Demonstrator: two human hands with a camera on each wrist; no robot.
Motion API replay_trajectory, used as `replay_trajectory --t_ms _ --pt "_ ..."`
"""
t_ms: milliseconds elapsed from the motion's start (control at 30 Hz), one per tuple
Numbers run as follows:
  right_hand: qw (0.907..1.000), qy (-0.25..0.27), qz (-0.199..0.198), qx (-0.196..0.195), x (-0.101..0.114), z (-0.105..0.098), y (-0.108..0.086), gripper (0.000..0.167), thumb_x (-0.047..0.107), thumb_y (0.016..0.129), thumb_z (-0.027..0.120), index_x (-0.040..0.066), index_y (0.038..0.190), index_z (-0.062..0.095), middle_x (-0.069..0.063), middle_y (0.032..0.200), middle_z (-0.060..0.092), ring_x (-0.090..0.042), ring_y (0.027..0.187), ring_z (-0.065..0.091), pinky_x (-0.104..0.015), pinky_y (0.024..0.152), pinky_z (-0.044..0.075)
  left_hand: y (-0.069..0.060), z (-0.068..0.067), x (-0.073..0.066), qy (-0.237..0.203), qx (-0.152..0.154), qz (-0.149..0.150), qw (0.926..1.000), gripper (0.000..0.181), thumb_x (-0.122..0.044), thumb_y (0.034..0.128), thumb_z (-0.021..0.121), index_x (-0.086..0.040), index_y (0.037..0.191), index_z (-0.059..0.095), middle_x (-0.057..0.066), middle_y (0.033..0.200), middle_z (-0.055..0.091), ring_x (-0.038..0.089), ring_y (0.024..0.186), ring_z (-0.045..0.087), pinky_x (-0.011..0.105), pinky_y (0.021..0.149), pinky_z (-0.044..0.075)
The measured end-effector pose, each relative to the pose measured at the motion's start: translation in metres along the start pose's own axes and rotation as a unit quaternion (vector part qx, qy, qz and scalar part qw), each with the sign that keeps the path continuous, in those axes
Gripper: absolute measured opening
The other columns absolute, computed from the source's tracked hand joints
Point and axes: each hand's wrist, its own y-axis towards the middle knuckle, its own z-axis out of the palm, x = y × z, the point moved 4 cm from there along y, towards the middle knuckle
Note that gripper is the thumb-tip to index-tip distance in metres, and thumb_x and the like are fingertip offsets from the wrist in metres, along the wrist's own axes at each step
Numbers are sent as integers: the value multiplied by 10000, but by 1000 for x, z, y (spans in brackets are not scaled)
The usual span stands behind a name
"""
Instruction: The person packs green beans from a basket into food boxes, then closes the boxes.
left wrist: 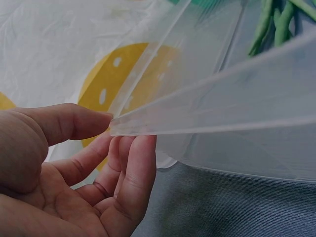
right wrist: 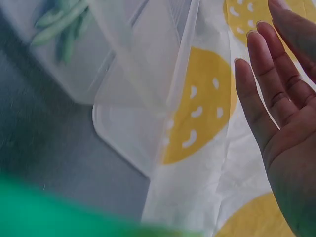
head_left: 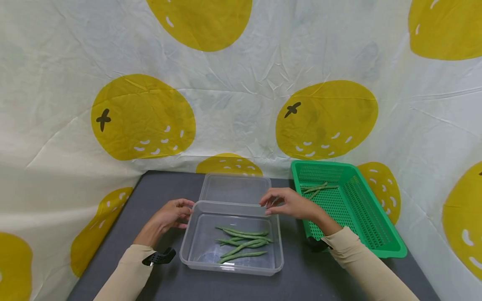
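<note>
A clear plastic container (head_left: pixel 230 269) stands on the dark table with several green beans (head_left: pixel 244 236) lying loose in it. My left hand (head_left: pixel 171 217) is at its far left corner. In the left wrist view, the thumb and fingers (left wrist: pixel 140 170) pinch the container's rim (left wrist: pixel 207 108) at that corner. Over the far right corner hovers my right hand (head_left: pixel 289 203). Its fingers (right wrist: pixel 254 96) are extended and apart from the container in the right wrist view, holding nothing.
A clear flat lid (head_left: pixel 235 188) lies behind the container. At the right stands a green perforated basket (head_left: pixel 391 253) with a few green beans (head_left: pixel 320 188) in its far left part. A patterned cloth (head_left: pixel 233 113) hangs along the table's back edge.
</note>
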Motion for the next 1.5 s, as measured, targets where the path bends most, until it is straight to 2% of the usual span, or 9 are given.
replay_trajectory --t_ms 67,300,467,700,933,1100,1267,1400,1500 --pt "9999 -38 119 -62 -3 -5 -5 277 169 944 715 190 1218 684 -78 1169 674 -186 1016 686 -434 876 574 0 0 -1 14 13 13 10000 383 -99 955 617 37 1308 563 245 1121 658 266 878 670 402 686 584" --pt "9976 -232 565 -319 -12 -23 -22 255 192 958 700 219 1211 690 -10 1172 690 -266 1123 653 -399 915 553 1 0 -2 48 5 -29 10000 373 -98 963 609 33 1309 562 239 1121 660 266 880 672 401 685 585" --pt "9968 -236 632 -422 -18 -34 -31 243 152 969 680 181 1210 689 -22 1170 687 -333 1126 648 -401 923 552 0 -1 -1 59 -10 -61 10000 376 -102 959 616 26 1309 568 216 1103 670 248 867 669 404 692 585" --pt "9923 -289 979 -707 -31 -54 -46 240 151 975 672 191 1212 691 -7 1161 698 -231 1086 660 -350 901 560 -1 0 -1 72 -45 -72 9999 372 -101 964 617 29 1308 568 204 1095 675 245 865 668 406 692 587" --pt "9875 -247 1136 -1063 -48 -73 -61 240 123 991 646 113 1229 683 -72 1180 690 -353 1082 655 -385 855 579 0 0 -1 63 -67 -75 9999 367 -103 965 618 23 1306 570 211 1105 671 244 863 664 409 694 584" --pt "9851 -321 1122 -1265 -62 -82 -71 262 81 985 646 58 1245 669 -152 1202 682 -368 1083 644 -319 872 567 1 0 -1 64 -74 -75 9999 363 -105 965 619 16 1305 572 212 1111 669 244 865 664 409 695 583" --pt "9830 -407 1189 -1337 -75 -88 -79 319 84 978 659 -13 1281 635 -215 1229 662 -463 1141 585 -243 923 523 0 1 0 89 -88 -68 9999 358 -111 969 622 13 1301 577 209 1115 668 257 878 663 412 694 583" --pt "9821 -404 1251 -1349 -85 -91 -84 347 101 979 661 -29 1299 617 -208 1243 653 -477 1147 575 -249 919 528 0 1 1 96 -101 -53 9999 356 -109 971 619 14 1302 576 209 1113 668 269 888 663 412 692 583" --pt "9826 -320 1247 -1336 -93 -93 -88 358 71 980 652 -61 1309 597 -253 1264 631 -469 1148 579 -264 915 537 1 1 2 70 -117 -41 9999 355 -103 970 617 18 1301 575 213 1108 670 272 887 665 411 688 583"
